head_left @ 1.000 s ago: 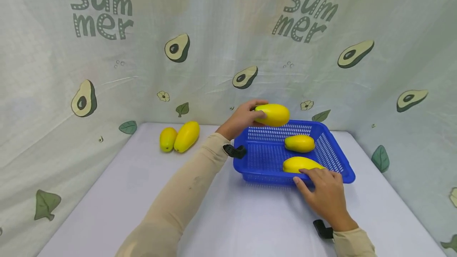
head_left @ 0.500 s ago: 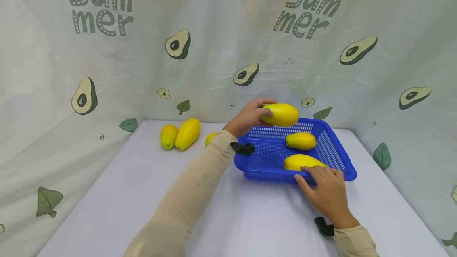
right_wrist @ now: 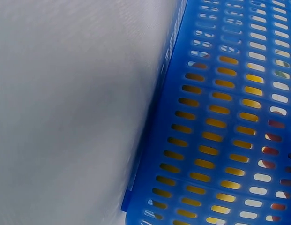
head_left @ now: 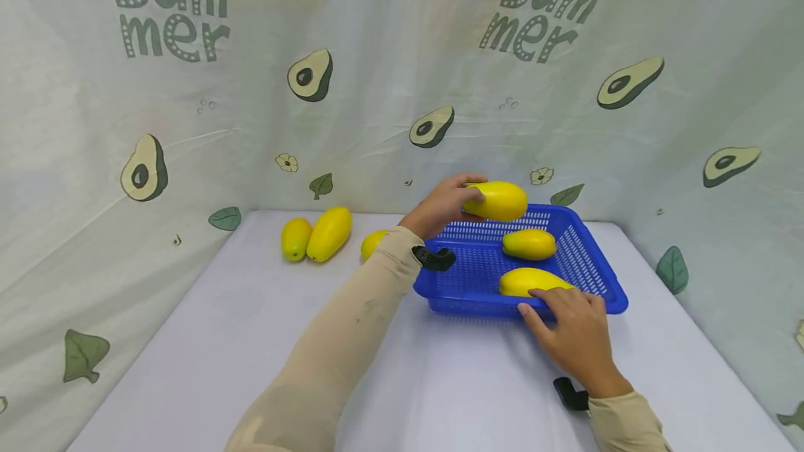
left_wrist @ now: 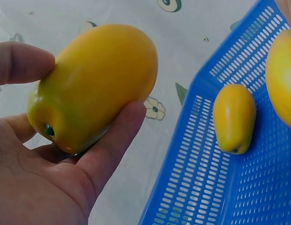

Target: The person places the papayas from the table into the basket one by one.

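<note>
A yellow papaya (head_left: 499, 201) is in the air above the back part of the blue basket (head_left: 465, 307), held in the left hand (head_left: 444, 206). Thumb and fingers grip its sides, and in the left wrist view its greenish stem end faces the palm while the rounded end points away. The right hand (head_left: 576, 340) is at the basket's near side, fingers bent over the rim and thumb on the outside, gripping it; whether those fingers also touch the fruit just behind them, I cannot tell. That fruit, the near papaya (head_left: 526, 280), lies along the near wall inside the basket, partly covered by the hand, and its yellow shows through the slots in the right wrist view. The far papaya (head_left: 530, 245) lies behind it, apart from it, toward the right side of the basket floor. To the left, on the white table (head_left: 251, 340), a short papaya (head_left: 296, 239) and a longer papaya (head_left: 329, 234) lie side by side, while a half-hidden papaya (head_left: 373, 243) shows behind the left sleeve (head_left: 333, 340). Both sleeves are beige, and each wrist has a black device (head_left: 435, 258). Around the table hangs a pale cloth (head_left: 370, 33) printed with avocados, leaves, flowers and the word "summer".
</note>
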The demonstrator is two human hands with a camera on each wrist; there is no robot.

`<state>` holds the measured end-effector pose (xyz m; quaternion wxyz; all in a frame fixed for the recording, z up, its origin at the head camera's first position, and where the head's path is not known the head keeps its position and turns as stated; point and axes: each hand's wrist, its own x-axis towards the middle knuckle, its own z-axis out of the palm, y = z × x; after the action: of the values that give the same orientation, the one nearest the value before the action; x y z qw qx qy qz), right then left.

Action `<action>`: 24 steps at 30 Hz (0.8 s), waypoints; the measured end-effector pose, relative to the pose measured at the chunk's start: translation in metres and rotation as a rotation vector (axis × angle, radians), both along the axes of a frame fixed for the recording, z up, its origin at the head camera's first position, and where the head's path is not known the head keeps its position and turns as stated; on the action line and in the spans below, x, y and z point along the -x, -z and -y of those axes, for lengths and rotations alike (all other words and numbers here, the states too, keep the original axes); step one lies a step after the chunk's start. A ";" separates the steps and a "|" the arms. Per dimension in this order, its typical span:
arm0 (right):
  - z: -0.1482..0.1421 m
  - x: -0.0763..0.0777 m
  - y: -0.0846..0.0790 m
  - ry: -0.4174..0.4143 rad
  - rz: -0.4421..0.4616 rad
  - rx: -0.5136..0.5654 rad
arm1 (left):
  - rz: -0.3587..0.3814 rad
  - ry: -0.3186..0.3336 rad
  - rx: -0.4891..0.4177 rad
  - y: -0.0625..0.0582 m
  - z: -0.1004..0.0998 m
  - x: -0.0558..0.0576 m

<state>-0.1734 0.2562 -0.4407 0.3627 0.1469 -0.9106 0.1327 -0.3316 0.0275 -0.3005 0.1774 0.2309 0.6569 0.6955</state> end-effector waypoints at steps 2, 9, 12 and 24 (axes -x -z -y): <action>-0.001 0.000 0.000 0.002 0.001 0.000 | 0.022 -0.010 -0.007 -0.002 -0.004 0.000; -0.002 0.000 0.000 0.001 0.000 -0.003 | 0.043 -0.023 -0.010 -0.005 -0.017 -0.002; -0.001 0.001 -0.001 0.002 0.009 -0.008 | 0.042 -0.041 -0.014 -0.006 -0.019 -0.004; -0.002 0.004 0.000 0.013 0.027 -0.004 | 0.012 -0.049 0.013 -0.010 -0.039 -0.007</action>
<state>-0.1771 0.2583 -0.4403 0.3507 0.1398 -0.9168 0.1303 -0.3248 0.0662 -0.2904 0.1656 0.2094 0.6658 0.6967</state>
